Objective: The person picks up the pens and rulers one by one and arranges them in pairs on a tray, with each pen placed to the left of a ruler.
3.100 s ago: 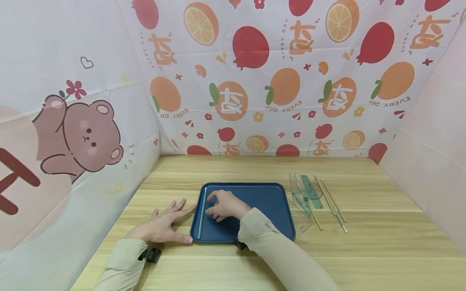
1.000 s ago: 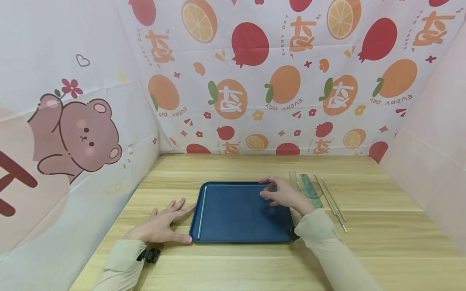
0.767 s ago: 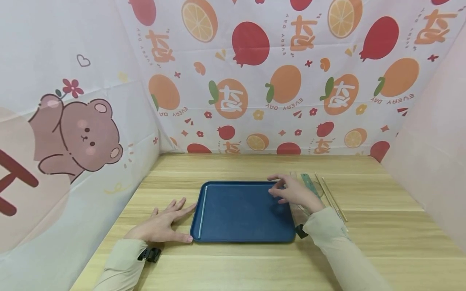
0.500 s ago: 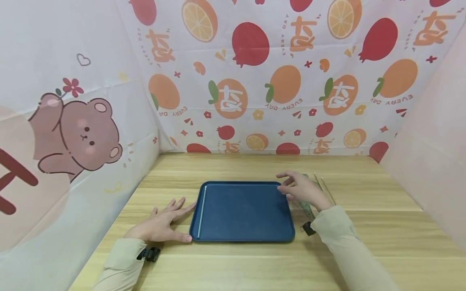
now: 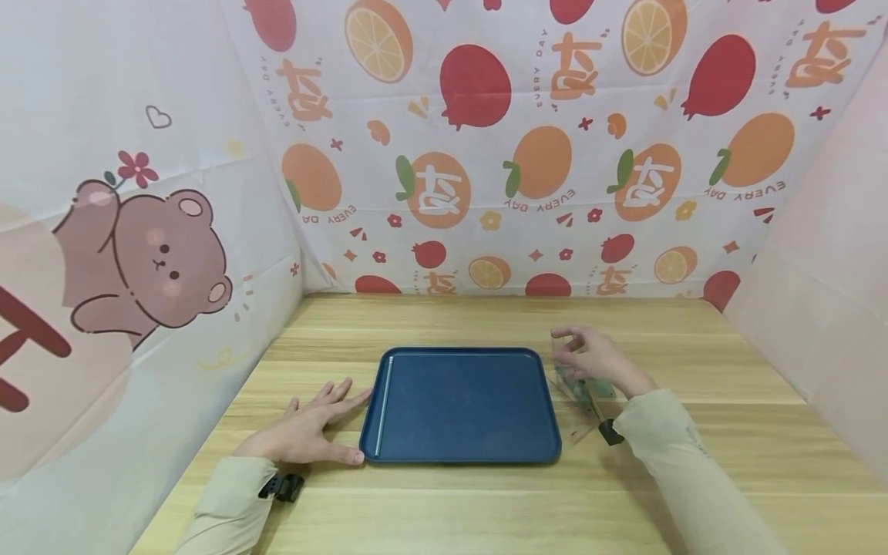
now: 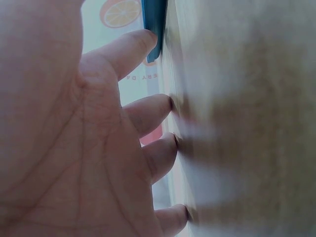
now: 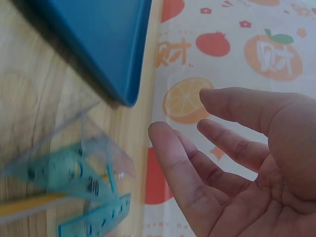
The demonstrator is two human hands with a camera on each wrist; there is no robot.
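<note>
My left hand [image 5: 305, 435] lies with fingers spread on the wood beside the blue tray [image 5: 472, 408], thumb and index finger at its left edge. In the left wrist view, a fingertip touches the tray's edge [image 6: 155, 29]. A thin pale-blue pencil [image 5: 384, 408] lies lengthwise along the tray's left side. My right hand [image 5: 602, 362], holding nothing, hovers above the drawing tools right of the tray, its fingers loosely bent and thumb apart. Below it are a teal set square [image 7: 59, 170], a teal ruler [image 7: 96, 217], clear plastic pieces [image 7: 116, 148] and a yellow pencil [image 7: 34, 205].
The wooden table [image 5: 444, 509] runs back to a fruit-print cloth [image 5: 486, 216]. Another cloth with a bear print [image 5: 169, 254] hangs at the left, and a pale one [image 5: 825, 254] at the right. My right hand and sleeve hide part of the tools.
My right hand has left the pencil in the tray and moved right, past the tray's right edge, over the drawing tools. The left hand, tray and pencil have stayed in place.
</note>
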